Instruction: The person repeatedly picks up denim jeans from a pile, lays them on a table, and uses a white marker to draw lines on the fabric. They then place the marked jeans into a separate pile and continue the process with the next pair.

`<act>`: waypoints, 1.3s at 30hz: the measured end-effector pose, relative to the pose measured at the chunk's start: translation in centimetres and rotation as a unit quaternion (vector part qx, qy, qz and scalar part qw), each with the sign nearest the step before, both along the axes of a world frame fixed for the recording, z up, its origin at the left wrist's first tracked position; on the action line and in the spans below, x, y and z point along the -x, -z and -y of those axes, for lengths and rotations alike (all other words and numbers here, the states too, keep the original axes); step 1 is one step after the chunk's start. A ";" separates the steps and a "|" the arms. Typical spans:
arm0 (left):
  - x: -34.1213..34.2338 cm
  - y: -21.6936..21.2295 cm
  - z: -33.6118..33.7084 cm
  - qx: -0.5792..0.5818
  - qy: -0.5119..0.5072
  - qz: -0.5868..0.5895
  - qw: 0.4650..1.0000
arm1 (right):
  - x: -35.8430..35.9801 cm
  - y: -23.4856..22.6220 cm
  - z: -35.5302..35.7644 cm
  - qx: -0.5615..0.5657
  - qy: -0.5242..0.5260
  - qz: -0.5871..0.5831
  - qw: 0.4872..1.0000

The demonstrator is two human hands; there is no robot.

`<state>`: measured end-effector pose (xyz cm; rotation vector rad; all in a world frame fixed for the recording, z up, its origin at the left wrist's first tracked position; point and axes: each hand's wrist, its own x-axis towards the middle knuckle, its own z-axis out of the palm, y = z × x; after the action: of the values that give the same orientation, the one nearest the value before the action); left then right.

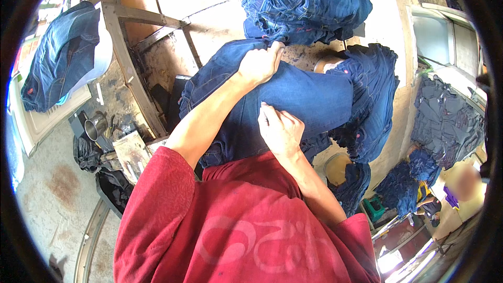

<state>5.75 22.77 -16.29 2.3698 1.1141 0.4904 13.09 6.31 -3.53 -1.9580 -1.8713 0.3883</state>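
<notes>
A pair of blue denim jeans (317,94) lies spread in front of me, close against my body. My left hand (262,65) is closed on its far edge, where the cloth bunches up beside the fist. Nearer to me, my right hand (283,130) rests over the middle of the jeans with fingers curled and pinched together. Whatever sits between those fingertips, if anything, is too small to make out. Just beyond my left hand rises a tall pile of jeans (309,8) with gathered waists.
More denim (374,94) hangs in a heap at the right. A wooden frame (139,73) stands at left, near jeans draped over a board (60,55). A metal mug (96,126) sits below. Dark garments (445,120) and a person (432,207) are at far right.
</notes>
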 end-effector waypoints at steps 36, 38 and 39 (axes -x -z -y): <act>-0.3 0.2 0.3 0.062 -0.028 0.015 0.998 | -1.3 -0.3 4.5 -0.009 0.000 -0.009 1.000; -0.3 0.3 0.2 0.062 -0.029 0.021 0.997 | -1.3 -1.3 5.2 0.052 -0.003 0.013 0.999; -0.3 0.4 0.2 0.060 -0.029 0.029 0.997 | -1.2 -2.0 5.7 0.029 -0.001 0.011 1.000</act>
<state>6.10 22.56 -16.67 2.2125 1.1556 0.4948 14.34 0.65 -1.55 -2.0061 -1.8960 0.4279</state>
